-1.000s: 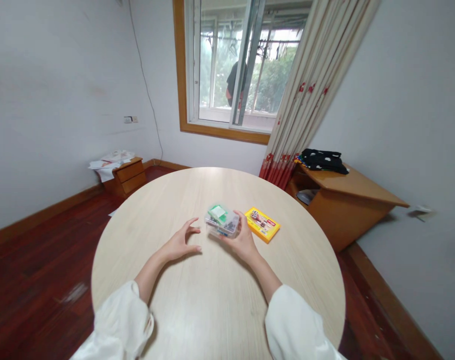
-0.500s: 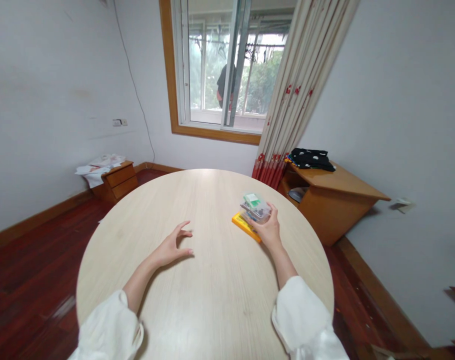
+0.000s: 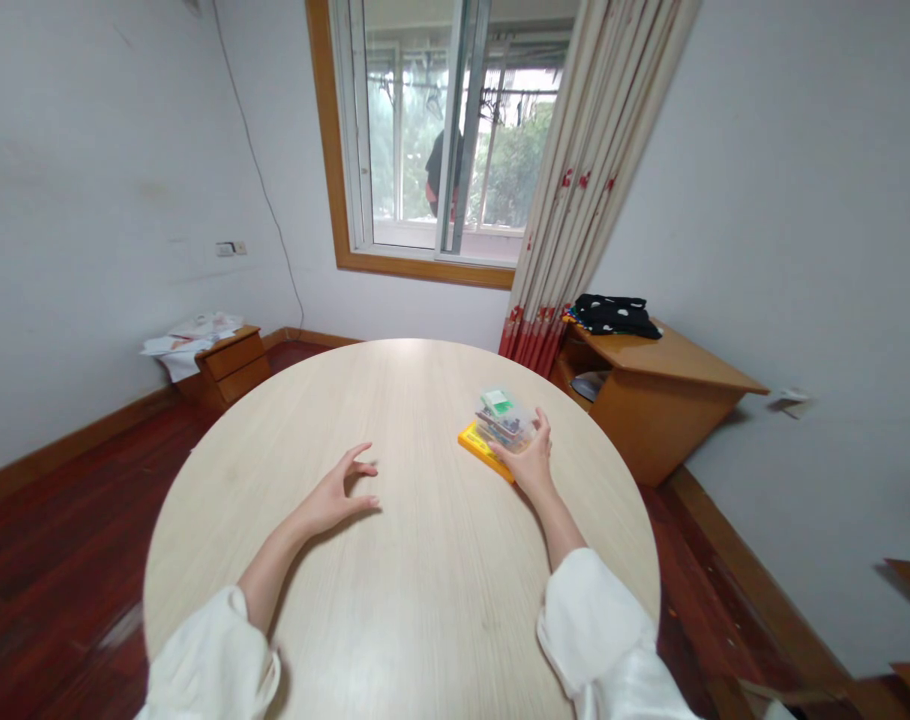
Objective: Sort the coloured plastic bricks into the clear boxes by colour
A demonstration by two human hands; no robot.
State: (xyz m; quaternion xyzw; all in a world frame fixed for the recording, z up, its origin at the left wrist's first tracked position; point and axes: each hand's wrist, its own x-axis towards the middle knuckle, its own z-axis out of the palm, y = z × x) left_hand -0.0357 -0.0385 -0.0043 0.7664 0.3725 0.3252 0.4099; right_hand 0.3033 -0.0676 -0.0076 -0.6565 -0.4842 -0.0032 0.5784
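Note:
My right hand (image 3: pixel 531 452) is wrapped round the near right side of a clear plastic box (image 3: pixel 509 425), thumb on one side and fingers on the other. Small dark and bluish contents show through its walls, too small to name. A green-and-white label or piece (image 3: pixel 498 402) is at the box's top. Beneath the box lies a flat yellow-orange box (image 3: pixel 479 447), partly covered. My left hand (image 3: pixel 340 492) rests on the round pale wooden table (image 3: pixel 425 590), its thumb and fingers apart and nothing between them.
Behind the table are a window (image 3: pixel 425 150) and a cream-and-red curtain (image 3: pixel 575 180). A wooden desk (image 3: pixel 672 390) with folded black cloth (image 3: pixel 616 315) stands at the right. A small cabinet (image 3: pixel 234 365) with papers is at the left. A person (image 3: pixel 435 175) shows through the glass.
The whole view has shifted slightly, so everything appears a little further left. Both hands keep almost the same pose, and the right one still holds the clear box.

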